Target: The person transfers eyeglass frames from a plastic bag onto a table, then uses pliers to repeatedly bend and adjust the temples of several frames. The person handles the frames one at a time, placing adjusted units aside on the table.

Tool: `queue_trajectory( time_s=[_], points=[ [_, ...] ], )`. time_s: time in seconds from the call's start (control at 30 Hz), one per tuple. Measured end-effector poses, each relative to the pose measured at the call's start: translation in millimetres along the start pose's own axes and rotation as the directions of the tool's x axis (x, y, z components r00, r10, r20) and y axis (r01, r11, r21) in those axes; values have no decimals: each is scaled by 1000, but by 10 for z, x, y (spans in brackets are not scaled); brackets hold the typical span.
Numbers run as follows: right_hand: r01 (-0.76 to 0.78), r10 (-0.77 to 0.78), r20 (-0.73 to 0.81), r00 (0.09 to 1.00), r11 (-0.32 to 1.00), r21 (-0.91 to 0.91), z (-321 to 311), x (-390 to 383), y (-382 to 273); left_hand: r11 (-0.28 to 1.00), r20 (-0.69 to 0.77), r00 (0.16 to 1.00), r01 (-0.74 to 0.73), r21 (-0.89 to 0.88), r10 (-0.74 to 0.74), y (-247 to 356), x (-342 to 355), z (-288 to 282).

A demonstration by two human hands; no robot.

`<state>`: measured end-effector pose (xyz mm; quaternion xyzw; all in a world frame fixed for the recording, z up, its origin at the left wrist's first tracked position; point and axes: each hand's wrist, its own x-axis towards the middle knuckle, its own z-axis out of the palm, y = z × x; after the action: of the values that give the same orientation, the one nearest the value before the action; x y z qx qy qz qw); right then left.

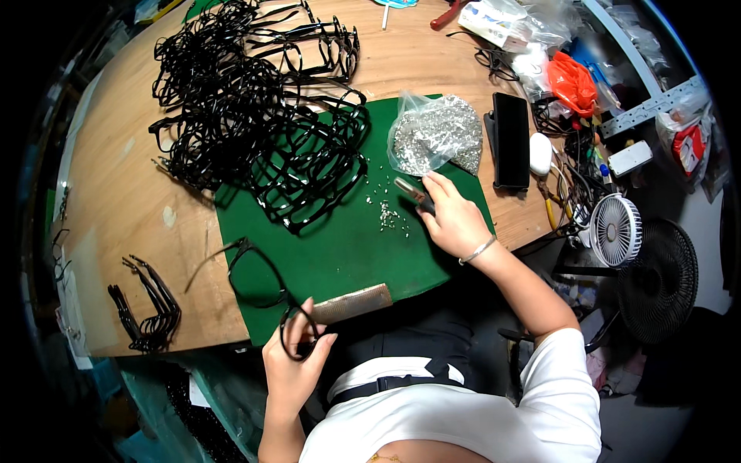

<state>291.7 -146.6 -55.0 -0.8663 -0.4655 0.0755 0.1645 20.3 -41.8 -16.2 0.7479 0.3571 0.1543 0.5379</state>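
My left hand (293, 363) is closed on a black eyeglass frame (266, 305) at the front edge of the green mat (347, 255). One lens rim lies among my fingers, and a thin temple reaches out to the left. My right hand (455, 220) grips a small dark tool with a metal tip (413, 191), whose exact kind I cannot make out. Beside that tip, tiny silvery pieces (390, 216) are scattered on the mat. Just beyond my right hand lies a clear plastic bag (421, 135) full of such small pieces. Next to my left hand is a flat worn metal strip (351, 303).
A large tangled heap of black eyeglass frames (247, 100) covers the far left. Several black temples (150, 312) lie at the near left. On the right are a black phone (510, 143), a white mouse-like object (540, 153), cables, plastic bags and a white fan (615, 230).
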Motion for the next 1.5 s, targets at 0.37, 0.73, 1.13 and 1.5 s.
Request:
queue_trajectory(
  time_s=[0.37, 0.73, 1.13, 1.5],
  points=[
    [277, -296, 183, 938, 953, 123, -53, -300, -359, 889, -186, 973, 40, -456, -139, 17, -120, 327],
    [298, -276, 266, 924, 954, -45, -1, -294, -575, 907, -199, 976, -161, -390, 87, -145, -113, 329],
    [61, -92, 133, 987, 973, 224, 148, -73, -394, 914, -40, 974, -223, -338, 223, -106, -22, 227],
    [1, -2, 23, 1000, 999, 45, 311, -59, -536, 904, -85, 970, -243, -352, 228, 72, -42, 351]
  ],
)
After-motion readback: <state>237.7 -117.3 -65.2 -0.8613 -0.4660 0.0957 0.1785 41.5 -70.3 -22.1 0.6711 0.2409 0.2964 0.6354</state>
